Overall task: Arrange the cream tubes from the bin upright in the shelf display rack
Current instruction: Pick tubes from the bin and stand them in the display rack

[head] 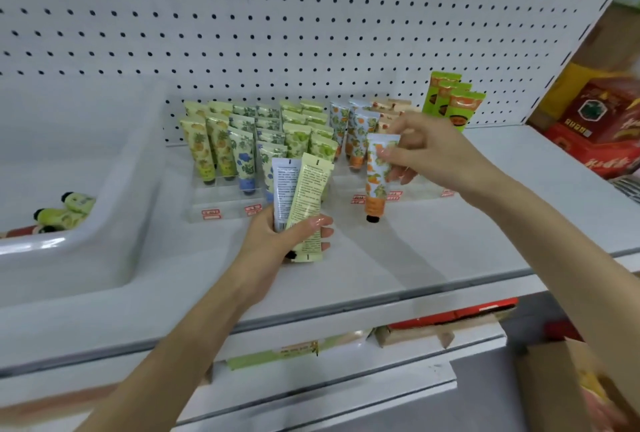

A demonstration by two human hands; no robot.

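The orange tube (375,178) hangs cap down in my right hand (419,151), which pinches it near the flat top end, just in front of the orange row (356,137) of the clear rack (225,196). My left hand (277,241) grips two more tubes (298,192), printed backs toward me, low over the shelf (450,241).

I judge I am in the placing step. The next move calls for lowering the cap straight into a free front slot, over the rack's clear front wall, which is hard to see.

The neighbour tubes stand close and could tip. There is open room toward me. The bin (114,189) on the left holds a few more tubes.
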